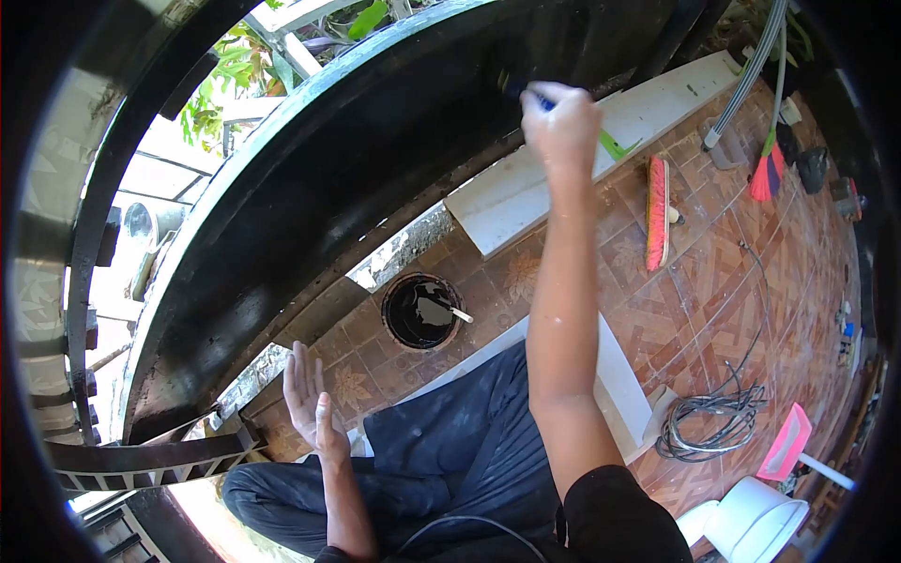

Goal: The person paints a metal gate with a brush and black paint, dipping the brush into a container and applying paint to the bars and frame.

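Note:
My right hand (563, 127) is closed around the blue handle of a paintbrush (511, 86). The brush reaches up to a long, curved black wall (338, 169), glossy in places; whether its bristles touch the surface is hard to make out. Fingers extended and thumb apart, my left hand (314, 403) is raised above my knee, holding nothing. On the tiles in front of me stands a round bucket (386, 324) with black liquid inside, and a stick with a white end (461, 314) leans over its rim.
White boards (502, 218) lie along the wall's foot. To the right are a red-bristled broom head (657, 216), a coiled cable (718, 422), a pink dustpan (786, 443), a white bucket (760, 521) and a colourful broom (768, 174). Black curved railing (89, 216) rises at left.

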`<act>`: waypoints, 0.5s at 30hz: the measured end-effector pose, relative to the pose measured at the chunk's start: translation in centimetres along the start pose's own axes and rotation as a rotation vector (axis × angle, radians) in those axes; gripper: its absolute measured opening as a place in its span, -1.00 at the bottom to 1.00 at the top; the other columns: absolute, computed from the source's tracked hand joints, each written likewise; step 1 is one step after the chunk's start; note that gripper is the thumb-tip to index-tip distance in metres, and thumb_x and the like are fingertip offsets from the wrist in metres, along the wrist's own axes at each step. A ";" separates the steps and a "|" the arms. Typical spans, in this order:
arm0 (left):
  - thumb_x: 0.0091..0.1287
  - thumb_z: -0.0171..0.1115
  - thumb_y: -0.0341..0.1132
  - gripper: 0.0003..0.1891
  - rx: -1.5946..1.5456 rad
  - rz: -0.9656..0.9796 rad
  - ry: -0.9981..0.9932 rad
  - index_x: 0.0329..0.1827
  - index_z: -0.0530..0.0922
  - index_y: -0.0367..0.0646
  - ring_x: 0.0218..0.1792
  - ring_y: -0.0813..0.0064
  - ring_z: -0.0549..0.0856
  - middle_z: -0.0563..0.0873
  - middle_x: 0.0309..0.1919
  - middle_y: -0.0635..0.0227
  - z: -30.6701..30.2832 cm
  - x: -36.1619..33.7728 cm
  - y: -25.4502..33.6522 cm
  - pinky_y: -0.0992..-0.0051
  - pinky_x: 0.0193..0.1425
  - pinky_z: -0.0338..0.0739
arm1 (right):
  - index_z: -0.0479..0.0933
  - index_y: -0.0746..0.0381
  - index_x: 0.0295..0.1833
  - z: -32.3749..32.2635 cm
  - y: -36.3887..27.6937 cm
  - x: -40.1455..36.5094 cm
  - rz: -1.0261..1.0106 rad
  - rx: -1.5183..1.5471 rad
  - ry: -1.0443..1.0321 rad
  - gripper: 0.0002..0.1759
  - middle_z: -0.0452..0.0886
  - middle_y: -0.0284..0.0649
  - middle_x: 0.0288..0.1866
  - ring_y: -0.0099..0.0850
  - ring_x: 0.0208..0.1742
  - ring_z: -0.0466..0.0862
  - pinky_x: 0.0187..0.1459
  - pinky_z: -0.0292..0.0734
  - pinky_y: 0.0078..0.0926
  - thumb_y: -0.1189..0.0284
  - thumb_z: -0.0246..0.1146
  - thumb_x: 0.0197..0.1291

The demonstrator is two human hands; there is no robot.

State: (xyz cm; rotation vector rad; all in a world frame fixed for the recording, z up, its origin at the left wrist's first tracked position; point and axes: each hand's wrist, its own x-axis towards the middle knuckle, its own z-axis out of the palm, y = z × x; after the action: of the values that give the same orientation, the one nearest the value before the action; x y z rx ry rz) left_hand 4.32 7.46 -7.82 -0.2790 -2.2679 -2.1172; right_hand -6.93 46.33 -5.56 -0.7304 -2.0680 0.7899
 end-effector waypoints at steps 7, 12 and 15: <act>0.22 0.17 -0.27 -0.29 -0.010 -0.018 -0.034 0.40 0.10 -0.27 0.43 0.08 0.11 0.14 0.39 -0.07 0.3 -0.3 -0.1 0.09 0.44 0.01 | 0.66 0.31 -0.25 -4.6 -3.8 0.6 0.028 -0.040 0.017 -0.78 0.65 0.06 -0.38 -0.05 -0.35 0.68 -0.19 0.57 -0.32 0.45 0.31 -0.05; 0.22 0.17 -0.25 -0.29 -0.008 -0.036 -0.060 0.41 0.10 -0.26 0.44 0.07 0.11 0.14 0.39 -0.07 0.5 -0.5 -0.8 0.07 0.44 0.00 | 0.65 0.31 -0.22 0.0 -0.6 -0.2 -0.051 0.152 0.127 -0.75 0.65 0.07 -0.40 -0.08 -0.36 0.68 -0.19 0.56 -0.38 0.40 0.32 -0.01; 0.23 0.16 -0.24 -0.30 -0.012 -0.025 -0.044 0.41 0.10 -0.26 0.43 0.06 0.12 0.14 0.40 -0.05 0.4 -0.7 -0.2 0.06 0.44 0.00 | 0.66 0.30 -0.23 -2.6 0.1 0.7 -0.011 0.059 -0.022 -0.75 0.66 0.05 -0.38 -0.17 -0.38 0.70 -0.22 0.56 -0.40 0.38 0.33 -0.01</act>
State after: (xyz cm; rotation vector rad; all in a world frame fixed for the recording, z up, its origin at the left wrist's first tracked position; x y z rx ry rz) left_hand 4.97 7.75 -8.15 -0.3023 -2.2958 -2.1585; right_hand -5.17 47.63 -4.01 -0.6796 -2.0573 0.8527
